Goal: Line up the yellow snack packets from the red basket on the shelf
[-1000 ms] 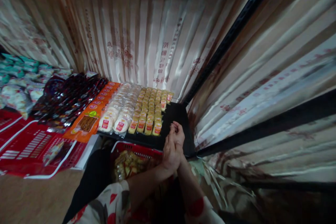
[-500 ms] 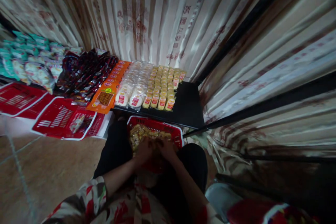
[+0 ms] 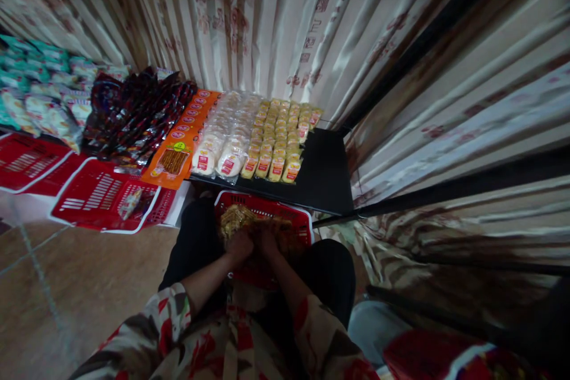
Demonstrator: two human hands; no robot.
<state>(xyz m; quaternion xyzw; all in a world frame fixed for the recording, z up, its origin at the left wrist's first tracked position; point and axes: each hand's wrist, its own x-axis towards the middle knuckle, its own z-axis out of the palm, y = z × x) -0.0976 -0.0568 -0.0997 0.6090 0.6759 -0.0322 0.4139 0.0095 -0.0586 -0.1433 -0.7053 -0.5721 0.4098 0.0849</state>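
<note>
Yellow-wrapped packets [image 3: 235,217] are heaped just ahead of the left hand [image 3: 240,246], farther from the right hand [image 3: 268,241]; whether fingers are clamped or apart cannot be told.

The single head-worn camera looks forward and steeply down past near patterned sleeves [image 3: 155,332] to the red shopping basket [image 3: 272,206], then the black tabletop [image 3: 327,169], with the pleated curtain [image 3: 271,24] across the far side and the right.

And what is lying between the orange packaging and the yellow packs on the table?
White round packs lie there in two columns, as the head view shows.
</note>
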